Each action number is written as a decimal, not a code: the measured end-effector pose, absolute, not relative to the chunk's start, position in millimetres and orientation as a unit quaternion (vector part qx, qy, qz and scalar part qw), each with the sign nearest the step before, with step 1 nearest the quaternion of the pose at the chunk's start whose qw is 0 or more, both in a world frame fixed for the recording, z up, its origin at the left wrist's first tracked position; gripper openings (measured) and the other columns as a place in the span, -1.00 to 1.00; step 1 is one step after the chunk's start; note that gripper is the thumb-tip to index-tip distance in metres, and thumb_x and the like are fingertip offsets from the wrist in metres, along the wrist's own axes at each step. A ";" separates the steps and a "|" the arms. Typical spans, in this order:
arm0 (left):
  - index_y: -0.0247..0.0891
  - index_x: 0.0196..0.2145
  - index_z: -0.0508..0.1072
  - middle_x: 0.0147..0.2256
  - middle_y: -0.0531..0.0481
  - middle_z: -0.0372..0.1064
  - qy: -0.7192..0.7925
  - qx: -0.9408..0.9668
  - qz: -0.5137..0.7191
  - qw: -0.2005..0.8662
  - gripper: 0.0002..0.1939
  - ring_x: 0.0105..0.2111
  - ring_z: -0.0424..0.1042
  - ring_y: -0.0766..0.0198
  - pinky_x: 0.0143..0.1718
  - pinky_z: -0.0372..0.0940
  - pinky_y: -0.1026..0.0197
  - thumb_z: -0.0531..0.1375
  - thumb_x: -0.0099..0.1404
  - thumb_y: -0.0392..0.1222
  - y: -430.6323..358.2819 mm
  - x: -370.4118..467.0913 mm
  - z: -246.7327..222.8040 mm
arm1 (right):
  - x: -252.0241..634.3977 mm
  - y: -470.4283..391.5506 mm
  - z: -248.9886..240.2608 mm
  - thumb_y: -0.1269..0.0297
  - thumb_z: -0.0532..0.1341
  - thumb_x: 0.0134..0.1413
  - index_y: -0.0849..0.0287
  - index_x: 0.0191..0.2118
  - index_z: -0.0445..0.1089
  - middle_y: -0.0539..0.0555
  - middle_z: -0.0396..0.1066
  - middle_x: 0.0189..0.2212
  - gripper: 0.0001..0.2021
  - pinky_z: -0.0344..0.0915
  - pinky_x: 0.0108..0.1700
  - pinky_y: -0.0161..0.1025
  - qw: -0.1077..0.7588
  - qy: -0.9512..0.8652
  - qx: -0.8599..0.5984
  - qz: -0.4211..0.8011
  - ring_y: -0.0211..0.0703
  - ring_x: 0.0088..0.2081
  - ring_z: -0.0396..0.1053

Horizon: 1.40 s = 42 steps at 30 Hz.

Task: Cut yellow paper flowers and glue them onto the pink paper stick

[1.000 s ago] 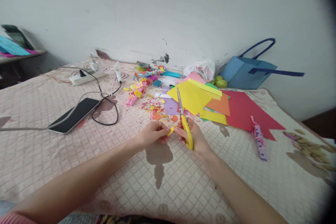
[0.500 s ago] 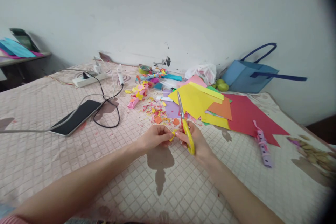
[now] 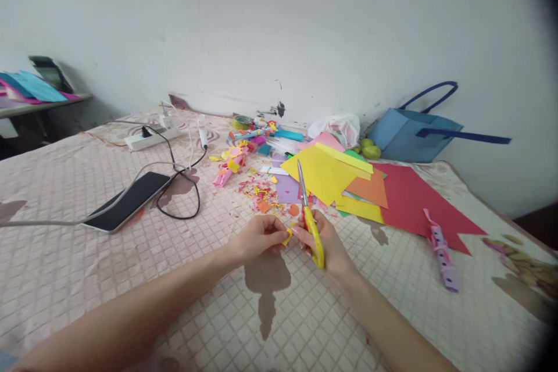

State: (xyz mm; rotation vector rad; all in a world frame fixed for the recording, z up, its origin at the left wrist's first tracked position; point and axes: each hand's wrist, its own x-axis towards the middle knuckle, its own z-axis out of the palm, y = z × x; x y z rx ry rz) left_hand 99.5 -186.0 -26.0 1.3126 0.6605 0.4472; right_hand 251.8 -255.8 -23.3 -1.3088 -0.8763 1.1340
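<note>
Between thumb and fingers my left hand (image 3: 261, 237) pinches a small piece of yellow paper (image 3: 287, 236). My right hand (image 3: 325, 239) is closed around yellow-handled scissors (image 3: 314, 238), whose blades point away from me, up toward the paper pile. Its thumb and fingertips are right beside the small yellow piece; whether they touch it is hard to tell. Just beyond both hands lie colourful paper scraps (image 3: 260, 193) and an orange cutout (image 3: 264, 206). Sheets of yellow paper (image 3: 320, 171) rest on the pile past the scissor tips.
Red paper (image 3: 418, 197) and a purple paper roll (image 3: 443, 256) lie to the right. A blue bag (image 3: 414, 133) stands at the wall. On the left are a black phone-like device (image 3: 131, 199), cables and a power strip (image 3: 152, 137). A decorated pink roll (image 3: 223, 177) lies behind the scraps.
The view has shifted slightly, so everything sits a little lower in the picture. Both hands stay close together, and the small yellow piece appears turned a little between the fingers.
</note>
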 end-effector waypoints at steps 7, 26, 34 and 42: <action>-0.32 -0.44 0.34 -0.47 0.00 0.42 0.306 0.490 0.299 0.760 -0.70 -0.45 0.44 0.34 -0.39 0.31 0.30 0.33 0.04 -0.07 -176.0 91.2 -8.2 | 242.0 -267.2 -16.3 -0.15 0.19 -0.04 0.09 -0.38 0.11 -0.15 0.14 -0.64 -0.59 0.10 -0.67 -0.41 0.532 -0.405 -0.551 0.499 -0.37 -0.67 0.12; -0.33 -0.41 0.31 -0.33 -0.17 0.51 0.308 0.527 0.300 0.733 -0.66 -0.32 0.52 0.21 -0.30 0.36 0.23 0.29 0.10 0.00 -177.8 85.0 6.1 | 235.9 -264.0 -16.0 -0.37 0.03 -0.10 0.13 -0.44 0.23 -0.09 0.11 -0.69 -0.44 0.07 -0.70 -0.35 0.544 -0.359 -0.402 0.644 -0.33 -0.74 0.07; -0.31 -0.40 0.29 -0.36 -0.13 0.51 0.294 0.565 0.278 0.719 -0.65 -0.35 0.52 0.23 -0.30 0.36 0.23 0.27 0.10 0.02 -182.5 87.7 4.1 | 236.9 -261.9 -15.7 -0.32 0.00 -0.02 0.13 -0.54 0.20 -0.06 0.12 -0.72 -0.45 0.07 -0.69 -0.34 0.573 -0.377 -0.444 0.577 -0.31 -0.73 0.10; -0.29 -0.49 0.46 -0.51 0.02 0.41 0.278 0.823 0.159 0.470 -0.94 -0.50 0.36 0.34 -0.46 0.23 0.31 0.20 0.09 -0.26 -182.6 83.3 -9.5 | 243.9 -259.1 -13.5 -0.31 0.07 -0.06 0.13 -0.45 0.23 -0.09 0.15 -0.68 -0.49 0.11 -0.69 -0.35 0.602 -0.367 -0.431 0.562 -0.33 -0.71 0.11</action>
